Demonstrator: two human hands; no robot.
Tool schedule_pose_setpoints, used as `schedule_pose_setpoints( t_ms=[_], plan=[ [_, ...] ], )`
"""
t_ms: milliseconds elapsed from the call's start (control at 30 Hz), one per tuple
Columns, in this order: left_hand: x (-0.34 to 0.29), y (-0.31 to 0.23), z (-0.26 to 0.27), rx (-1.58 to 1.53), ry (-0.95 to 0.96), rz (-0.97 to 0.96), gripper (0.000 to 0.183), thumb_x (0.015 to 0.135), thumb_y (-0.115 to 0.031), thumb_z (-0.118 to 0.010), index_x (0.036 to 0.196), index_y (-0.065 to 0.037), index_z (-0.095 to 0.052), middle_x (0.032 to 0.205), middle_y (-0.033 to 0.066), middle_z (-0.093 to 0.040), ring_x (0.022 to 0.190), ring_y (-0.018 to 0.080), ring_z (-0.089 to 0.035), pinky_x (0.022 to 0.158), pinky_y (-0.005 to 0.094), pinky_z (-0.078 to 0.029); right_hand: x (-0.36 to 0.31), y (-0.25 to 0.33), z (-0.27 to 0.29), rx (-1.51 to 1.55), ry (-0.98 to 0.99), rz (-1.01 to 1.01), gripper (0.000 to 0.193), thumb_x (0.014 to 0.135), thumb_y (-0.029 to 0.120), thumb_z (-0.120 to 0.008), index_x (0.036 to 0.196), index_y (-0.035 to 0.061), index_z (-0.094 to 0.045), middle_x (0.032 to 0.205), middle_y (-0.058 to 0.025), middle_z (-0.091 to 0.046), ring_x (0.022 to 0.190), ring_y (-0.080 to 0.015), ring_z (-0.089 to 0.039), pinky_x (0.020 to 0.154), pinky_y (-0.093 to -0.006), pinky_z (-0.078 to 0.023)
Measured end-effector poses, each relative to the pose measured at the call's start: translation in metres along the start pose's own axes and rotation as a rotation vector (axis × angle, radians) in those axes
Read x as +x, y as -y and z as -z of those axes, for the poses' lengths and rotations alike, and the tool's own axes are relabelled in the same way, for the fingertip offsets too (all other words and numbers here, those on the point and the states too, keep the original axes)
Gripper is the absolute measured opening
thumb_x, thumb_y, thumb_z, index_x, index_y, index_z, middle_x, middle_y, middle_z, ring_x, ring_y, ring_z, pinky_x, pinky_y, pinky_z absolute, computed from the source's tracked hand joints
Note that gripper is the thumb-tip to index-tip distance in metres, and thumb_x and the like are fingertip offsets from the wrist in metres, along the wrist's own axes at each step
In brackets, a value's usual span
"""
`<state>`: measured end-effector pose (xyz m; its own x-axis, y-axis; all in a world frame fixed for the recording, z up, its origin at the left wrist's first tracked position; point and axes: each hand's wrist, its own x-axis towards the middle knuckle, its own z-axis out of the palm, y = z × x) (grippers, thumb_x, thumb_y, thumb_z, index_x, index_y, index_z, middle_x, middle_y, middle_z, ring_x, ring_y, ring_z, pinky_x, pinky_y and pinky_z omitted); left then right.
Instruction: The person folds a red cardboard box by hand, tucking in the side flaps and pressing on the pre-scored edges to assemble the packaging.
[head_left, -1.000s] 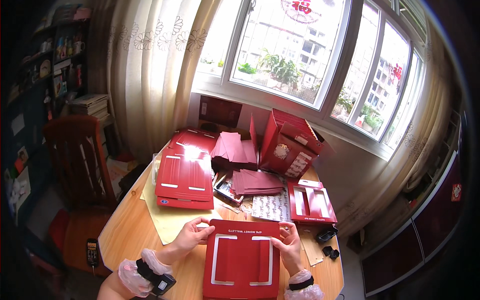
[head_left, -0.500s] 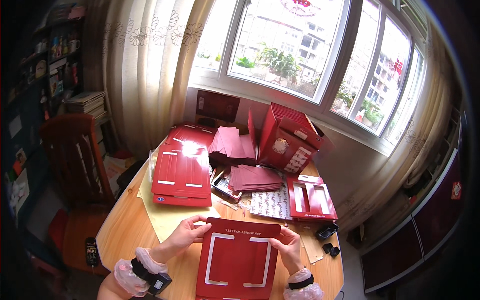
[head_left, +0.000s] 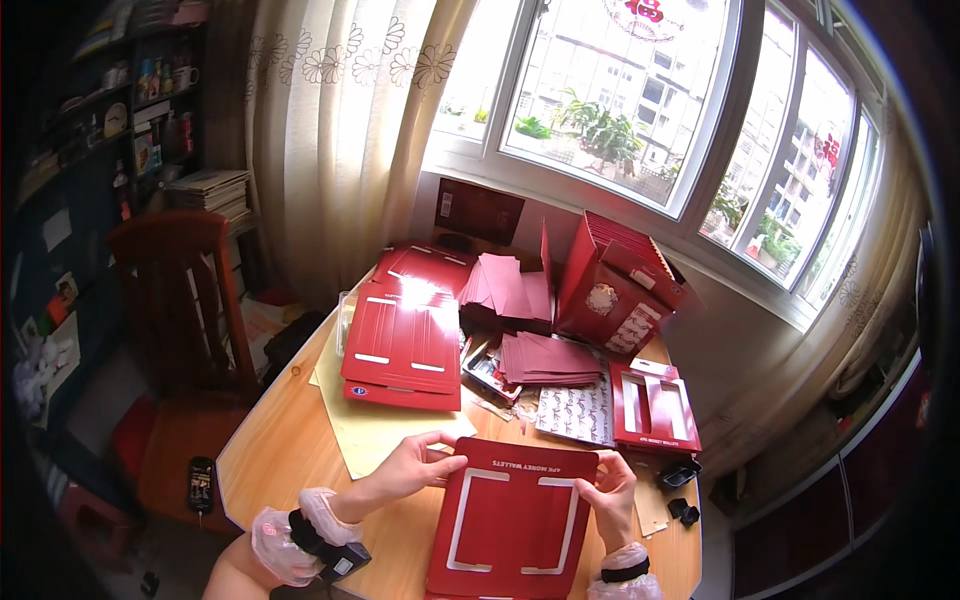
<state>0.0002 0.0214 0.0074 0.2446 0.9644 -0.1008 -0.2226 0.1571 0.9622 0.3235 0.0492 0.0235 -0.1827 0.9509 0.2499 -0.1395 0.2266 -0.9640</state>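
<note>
A flat red card sleeve (head_left: 510,520) with two white-edged, bracket-shaped cutouts is held up over the near side of the table. My left hand (head_left: 418,466) pinches its upper left corner between thumb and fingers. At the upper right corner, my right hand (head_left: 608,496) grips the edge, the thumb lying on the front by the cutout. The lower end of the sleeve runs to the bottom of the picture. Beyond my left hand lies a stack of similar red sleeves (head_left: 405,335) on yellow paper (head_left: 370,435).
Pink envelopes (head_left: 545,360) lie mid-table, with more in a red box (head_left: 500,290) behind. A tall red carton (head_left: 615,285) holds upright sleeves. A finished red pack (head_left: 655,405), patterned sheet (head_left: 575,412) and black objects (head_left: 680,474) sit to the right. A wooden chair (head_left: 185,320) stands left.
The whole scene has shifted right in the picture as the view turned left. Both hands keep the same grip on the red sleeve.
</note>
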Motion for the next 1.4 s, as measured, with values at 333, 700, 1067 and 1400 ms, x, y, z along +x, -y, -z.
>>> schedule_pose_setpoints(
  t_ms=[333,700,1067,1400],
  plan=[
    [0.000,-0.001,-0.002,-0.116,-0.063,-0.016,0.036,0.098,-0.016,-0.068,0.130,-0.004,-0.054,0.108,0.0131,-0.074,0.097,0.0157,-0.071,0.085,0.0320,-0.060,-0.001,0.011,0.002,0.014,0.053,0.013,0.021,0.078,-0.007,-0.075,0.092,0.0029,-0.063,0.106,-0.0045,-0.065,0.094,-0.0127,-0.064,0.084,-0.0287,-0.053],
    [0.000,0.001,-0.003,-0.077,-0.051,-0.092,0.026,0.099,-0.015,-0.066,0.121,-0.006,-0.055,0.105,0.0114,-0.075,0.095,0.0137,-0.071,0.083,0.0301,-0.060,0.000,0.002,0.014,0.042,-0.041,-0.148,0.009,0.086,-0.002,-0.076,0.087,0.0018,-0.067,0.090,-0.0007,-0.068,0.075,-0.0084,-0.062,0.062,-0.0222,-0.049],
    [0.000,0.001,0.000,-0.042,0.006,-0.035,0.021,0.100,-0.017,-0.065,0.118,-0.008,-0.056,0.103,0.0082,-0.074,0.094,0.0132,-0.071,0.083,0.0305,-0.059,0.001,0.000,0.015,0.067,-0.029,-0.122,0.015,0.088,-0.001,-0.075,0.095,0.0059,-0.064,0.086,0.0015,-0.066,0.067,-0.0027,-0.059,0.053,-0.0175,-0.046],
    [0.008,0.010,0.003,-0.095,0.027,-0.005,0.023,0.101,-0.019,-0.064,0.118,-0.007,-0.055,0.106,0.0086,-0.073,0.097,0.0135,-0.070,0.087,0.0316,-0.059,0.004,0.001,0.019,-0.027,0.045,-0.252,0.002,0.094,0.004,-0.070,0.095,0.0039,-0.068,0.088,0.0013,-0.069,0.070,-0.0025,-0.058,0.063,-0.0192,-0.046]
  ],
)
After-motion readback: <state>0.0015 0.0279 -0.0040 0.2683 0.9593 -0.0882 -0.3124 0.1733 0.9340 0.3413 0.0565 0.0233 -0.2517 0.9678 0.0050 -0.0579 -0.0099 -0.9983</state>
